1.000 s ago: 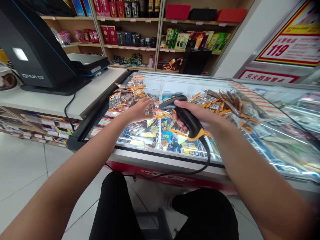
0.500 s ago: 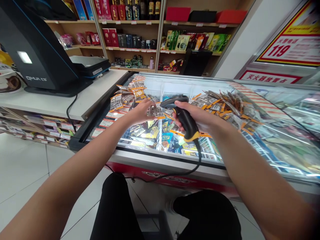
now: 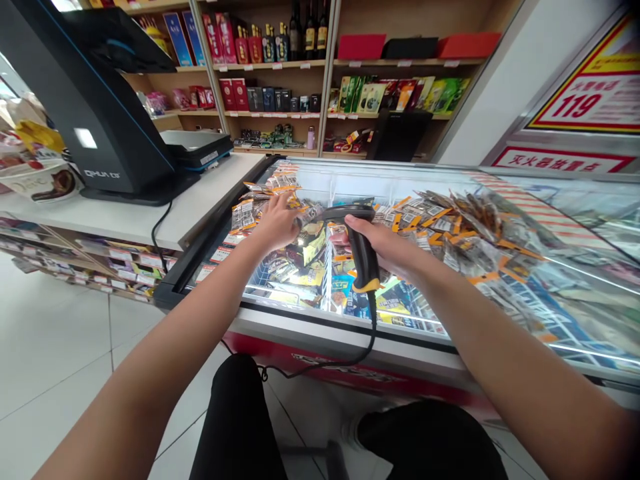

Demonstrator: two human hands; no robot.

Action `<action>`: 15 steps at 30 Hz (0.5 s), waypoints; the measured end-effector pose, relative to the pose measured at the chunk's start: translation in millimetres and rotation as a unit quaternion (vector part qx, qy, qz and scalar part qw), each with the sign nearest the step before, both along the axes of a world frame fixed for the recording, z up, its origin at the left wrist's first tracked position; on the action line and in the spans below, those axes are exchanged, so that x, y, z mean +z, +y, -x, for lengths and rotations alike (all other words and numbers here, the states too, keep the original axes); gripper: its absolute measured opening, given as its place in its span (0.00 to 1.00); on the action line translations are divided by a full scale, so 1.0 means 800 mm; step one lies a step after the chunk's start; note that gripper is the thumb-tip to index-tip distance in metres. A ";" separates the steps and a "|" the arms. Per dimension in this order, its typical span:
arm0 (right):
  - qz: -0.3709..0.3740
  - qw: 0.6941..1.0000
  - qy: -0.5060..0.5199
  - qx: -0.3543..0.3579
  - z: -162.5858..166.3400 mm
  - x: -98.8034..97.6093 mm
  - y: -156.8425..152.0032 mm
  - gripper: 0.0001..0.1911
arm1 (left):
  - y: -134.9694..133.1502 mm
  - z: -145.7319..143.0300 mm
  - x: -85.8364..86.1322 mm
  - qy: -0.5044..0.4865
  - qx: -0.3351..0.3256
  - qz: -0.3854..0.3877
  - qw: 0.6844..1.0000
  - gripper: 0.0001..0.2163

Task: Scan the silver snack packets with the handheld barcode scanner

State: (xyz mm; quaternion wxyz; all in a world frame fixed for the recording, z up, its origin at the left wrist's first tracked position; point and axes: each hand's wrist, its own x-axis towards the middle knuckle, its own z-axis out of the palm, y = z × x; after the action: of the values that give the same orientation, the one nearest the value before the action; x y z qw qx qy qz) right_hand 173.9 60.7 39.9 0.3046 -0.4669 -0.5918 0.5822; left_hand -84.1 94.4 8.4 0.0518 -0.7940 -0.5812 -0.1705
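My right hand (image 3: 383,247) is wrapped round the grip of a black and yellow barcode scanner (image 3: 365,257). The scanner's head points left, towards my left hand (image 3: 277,223). That hand reaches over the left pile of small clear packets with orange edges (image 3: 243,215), its fingers apart; whether its fingertips touch a packet is hard to see. Under both hands lies the glass top of a chest freezer (image 3: 300,319), with yellow and blue bags (image 3: 345,287) visible inside. A larger pile of similar packets (image 3: 465,227) spreads out right of the scanner.
A black scale terminal (image 3: 115,133) stands on the white counter (image 3: 200,207) at the left. The scanner's cable (image 3: 373,333) loops down over the freezer's front edge. Shelves with bottles (image 3: 310,33) and boxes are behind. A red-framed sign (image 3: 565,160) hangs at the right.
My left hand has moved left and away from the packet it held by the scanner, over to the left pile. The scanner has tilted more upright. The view has shifted slightly.
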 end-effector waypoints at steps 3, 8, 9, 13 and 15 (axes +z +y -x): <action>0.018 1.000 -0.011 -0.014 -0.001 0.009 -0.001 0.25 | 0.003 0.016 -0.001 0.050 0.045 0.027 0.997 0.17; 0.031 0.999 -0.017 -0.016 -0.004 0.013 -0.001 0.26 | -0.003 0.013 0.006 0.029 0.012 -0.016 0.999 0.23; 0.030 0.999 -0.014 -0.014 -0.004 0.012 0.000 0.26 | -0.004 0.012 0.009 0.007 0.008 -0.041 0.999 0.23; 0.021 1.000 -0.005 -0.017 -0.007 0.007 0.004 0.23 | -0.001 0.016 0.020 -0.106 -0.010 -0.156 0.982 0.17; 0.005 1.000 0.016 -0.007 -0.010 0.007 0.004 0.23 | 0.002 0.018 0.023 -0.175 -0.024 -0.179 0.968 0.14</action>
State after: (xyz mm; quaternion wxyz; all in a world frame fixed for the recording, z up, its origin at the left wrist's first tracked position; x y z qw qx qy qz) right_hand 181.6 63.8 45.7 0.3155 -0.4629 -0.5811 0.5903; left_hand -98.1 95.8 26.9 0.0865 -0.7431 -0.5221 -0.4096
